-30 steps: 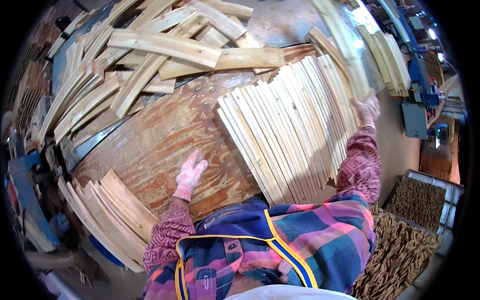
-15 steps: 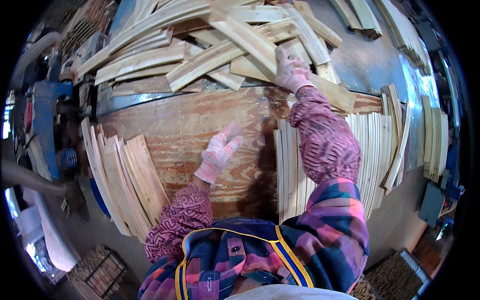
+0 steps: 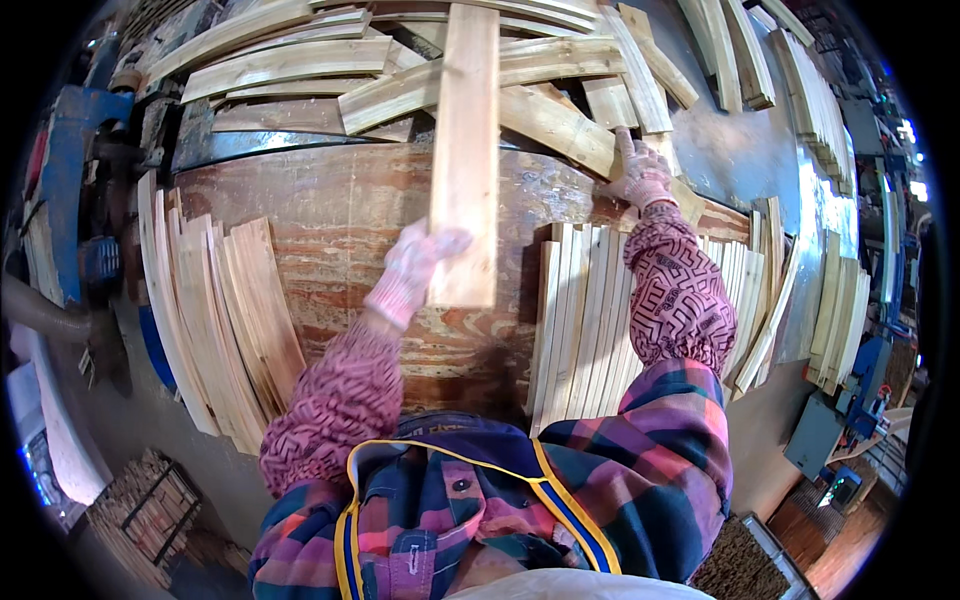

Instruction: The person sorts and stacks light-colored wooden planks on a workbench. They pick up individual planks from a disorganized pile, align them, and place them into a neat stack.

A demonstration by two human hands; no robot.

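A pale wooden board [image 3: 468, 130] stretches away from me over the plywood table [image 3: 350, 250]. My left hand [image 3: 412, 262], in a whitish-pink knit glove, is closed around the left edge of its near end, thumb on top. My right hand [image 3: 645, 178], gloved alike, is at the right side of the loose board pile [image 3: 290, 65], just over a slanting board [image 3: 560, 128]. Its fingers look stretched and apart; whether they touch the wood, I cannot tell.
Boards stand on edge in a row at the left [image 3: 215, 310] and in a longer row at the right [image 3: 580, 310]. A blue machine [image 3: 85, 190] is at far left. More boards [image 3: 815, 110] lie at the far right. Bundled wood [image 3: 145, 510] sits low at left.
A board from the pile has swung round to point straight away from me, and my left hand has taken its near end. My right hand has moved right, off that board.
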